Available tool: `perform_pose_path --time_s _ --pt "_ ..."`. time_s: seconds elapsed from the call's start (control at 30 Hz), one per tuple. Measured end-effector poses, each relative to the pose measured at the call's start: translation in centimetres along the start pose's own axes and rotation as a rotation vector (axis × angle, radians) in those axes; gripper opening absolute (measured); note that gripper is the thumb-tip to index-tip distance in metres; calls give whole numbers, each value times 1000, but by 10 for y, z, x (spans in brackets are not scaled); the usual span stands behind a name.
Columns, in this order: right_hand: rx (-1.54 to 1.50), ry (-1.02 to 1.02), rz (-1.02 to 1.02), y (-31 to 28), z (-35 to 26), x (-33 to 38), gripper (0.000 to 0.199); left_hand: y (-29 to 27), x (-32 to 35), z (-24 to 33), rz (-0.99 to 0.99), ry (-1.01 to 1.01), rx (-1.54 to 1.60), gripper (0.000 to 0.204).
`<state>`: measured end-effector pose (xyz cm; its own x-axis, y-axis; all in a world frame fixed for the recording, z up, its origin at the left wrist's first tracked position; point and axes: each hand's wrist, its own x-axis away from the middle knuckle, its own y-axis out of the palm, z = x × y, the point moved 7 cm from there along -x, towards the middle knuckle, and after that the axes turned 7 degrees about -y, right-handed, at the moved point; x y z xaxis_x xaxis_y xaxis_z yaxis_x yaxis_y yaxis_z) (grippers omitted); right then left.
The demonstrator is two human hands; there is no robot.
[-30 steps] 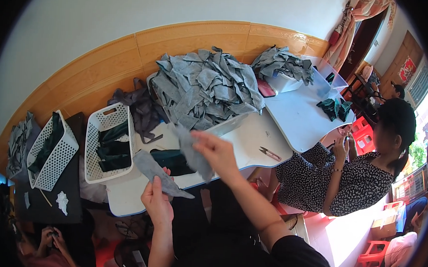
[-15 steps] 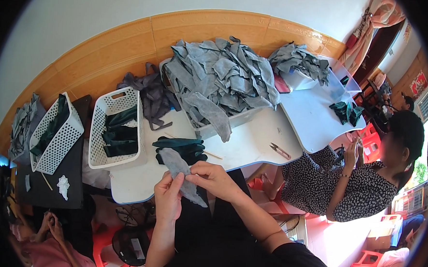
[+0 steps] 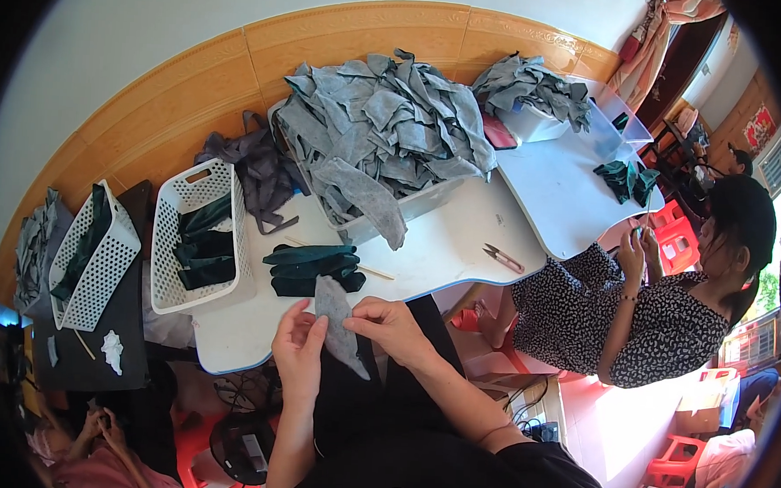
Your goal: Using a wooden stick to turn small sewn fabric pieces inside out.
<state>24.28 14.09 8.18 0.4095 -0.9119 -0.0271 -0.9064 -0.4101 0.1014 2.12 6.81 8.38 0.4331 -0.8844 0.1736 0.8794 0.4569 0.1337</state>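
Observation:
My right hand (image 3: 391,331) pinches the right edge of a grey, pointed fabric strip (image 3: 337,319) that hangs over my lap, just off the table's front edge. On the strip's other side is my left hand (image 3: 299,343), fingers loosely curled and apart, its thumb tip beside the strip's edge. Whether that thumb touches the cloth is hard to make out. Right behind the strip, folded dark green velvety pieces (image 3: 311,271) lie on the white table (image 3: 443,256), with a thin wooden stick (image 3: 377,272) beside them.
A large bin heaped with grey strips (image 3: 388,129) stands at the back. Left of it are dark cloth (image 3: 266,171) and white baskets (image 3: 242,258) (image 3: 111,269) holding green pieces. Thread snips (image 3: 503,258) lie on the right. A co-worker (image 3: 660,320) sits at the right.
My left thumb and fingers have shifted from gripping the grey strip to its left edge and loosened. The strip now hangs more upright from my right hand. The whole view has shifted slightly.

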Motion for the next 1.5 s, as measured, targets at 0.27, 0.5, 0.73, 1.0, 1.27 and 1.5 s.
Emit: perform_pose_path --time_s 0.27,0.5,0.73,1.0,1.27,1.5 --pt "-222 137 116 -9 17 11 20 26 17 -43 -243 -184 177 20" --pt "-481 281 42 -12 43 21 22 24 11 -88 -407 -395 390 19" --pt "157 94 -4 -35 38 18 24 24 11 -111 -266 -302 406 12" --pt "-115 169 -29 -46 68 20 19 37 7 -114 -307 -196 336 9" --pt "-305 204 7 -48 82 27 15 29 -1 -140 -332 -332 367 15" --pt "36 128 18 -60 76 36 20 37 2 -101 -257 -17 -83 10"
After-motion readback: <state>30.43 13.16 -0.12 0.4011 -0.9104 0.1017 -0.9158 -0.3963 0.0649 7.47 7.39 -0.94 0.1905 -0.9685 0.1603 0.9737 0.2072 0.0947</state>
